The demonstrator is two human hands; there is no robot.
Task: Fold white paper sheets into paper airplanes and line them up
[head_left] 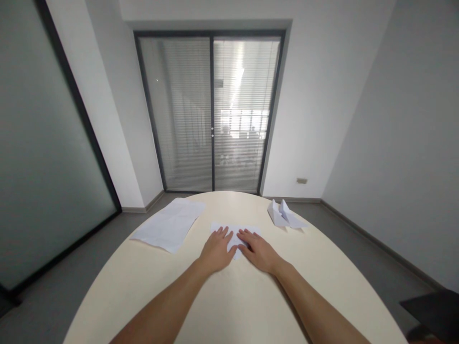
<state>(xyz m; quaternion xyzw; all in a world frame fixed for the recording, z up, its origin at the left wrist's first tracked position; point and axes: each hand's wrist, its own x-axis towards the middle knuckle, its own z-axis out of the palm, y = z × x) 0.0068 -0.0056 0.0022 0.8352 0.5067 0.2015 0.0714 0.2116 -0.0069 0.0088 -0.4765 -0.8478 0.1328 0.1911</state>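
Note:
A folded piece of white paper (pixel 234 230) lies flat on the table in front of me, its lower part tapering to a point between my hands. My left hand (pixel 218 251) rests on its left side with the fingers stretched out. On the right side lies my right hand (pixel 260 251), also flat with fingers spread. The two thumbs nearly meet near the paper's lower tip. Much of the sheet is hidden under both hands.
Loose creased white sheets (pixel 172 222) lie on the left of the round cream table (pixel 215 310). Folded white paper shapes (pixel 285 215) stand near its right edge. Beyond the table is a glass door with blinds (pixel 211 114). A dark object (pixel 435 313) is at the lower right.

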